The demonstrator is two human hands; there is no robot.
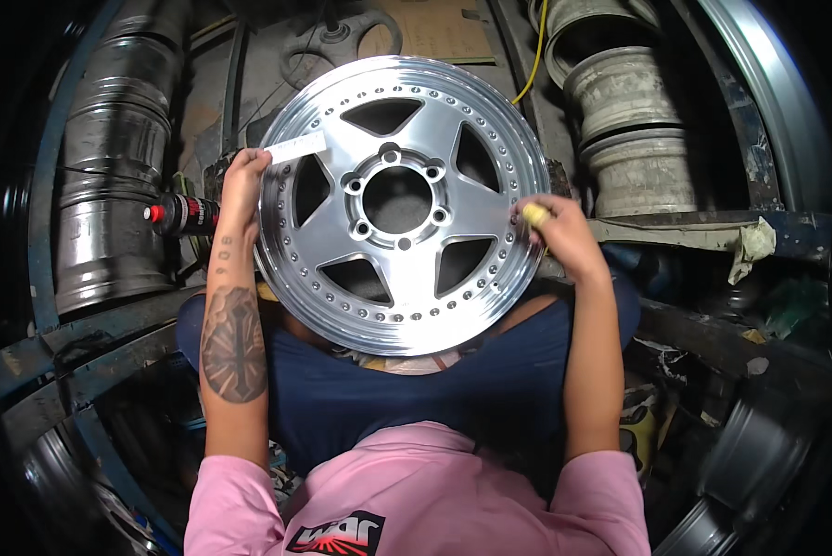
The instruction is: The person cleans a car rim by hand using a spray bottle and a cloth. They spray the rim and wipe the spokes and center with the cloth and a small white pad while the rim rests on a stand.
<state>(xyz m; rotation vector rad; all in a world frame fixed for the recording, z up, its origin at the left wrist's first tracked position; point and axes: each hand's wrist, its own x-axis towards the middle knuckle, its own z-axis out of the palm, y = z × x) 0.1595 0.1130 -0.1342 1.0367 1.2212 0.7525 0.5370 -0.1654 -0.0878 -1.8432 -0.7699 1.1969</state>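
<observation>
A polished alloy wheel rim (pixel 482 205) with five broad spokes, round bolts along its lip and an open centre bore faces up before me, above my lap. My left hand (pixel 247 170) is at its upper left edge, pinching a thin white strip (pixel 296 146) that bears faint marks and overlaps the rim's face. In my right hand (pixel 562 226), over the right lip, is a small pale yellow object (pixel 537 215); its exact kind is unclear. Whether the right fingers touch the rim cannot be told. The rim's underside and its support are mostly hidden.
Left of my forearm lies a black bottle with a red cap (pixel 190 213). Metal wheel barrels (pixel 117 146) line the left side, and dull, worn rims (pixel 631 97) the right. A yellow cable (pixel 532 62) runs beyond the rim, near a cardboard sheet (pixel 443 31). Metal rails (pixel 708 236) flank me.
</observation>
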